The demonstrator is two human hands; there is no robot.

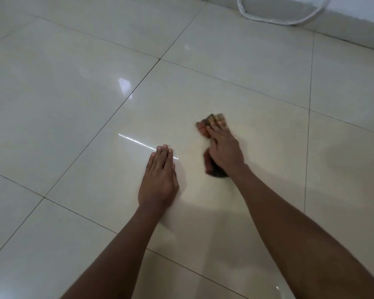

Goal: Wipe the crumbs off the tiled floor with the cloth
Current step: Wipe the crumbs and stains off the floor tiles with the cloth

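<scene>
A dark cloth with brown, orange and tan patches point(209, 123) lies on the glossy cream tiled floor point(95, 93), blurred by motion. My right hand point(224, 151) presses flat on top of it with straight fingers; cloth shows beyond the fingertips and under the wrist. My left hand point(160, 180) rests palm down on the bare tile to the left of the cloth, fingers straight and together, holding nothing. Faint specks on the tile just left of the cloth may be crumbs; they are too small and blurred to make out.
A white hose or cord loop point(279, 18) lies on the floor at the far right, next to the white wall base point(354, 11). Dark grout lines cross the floor. Light glares shine on the tiles at the left.
</scene>
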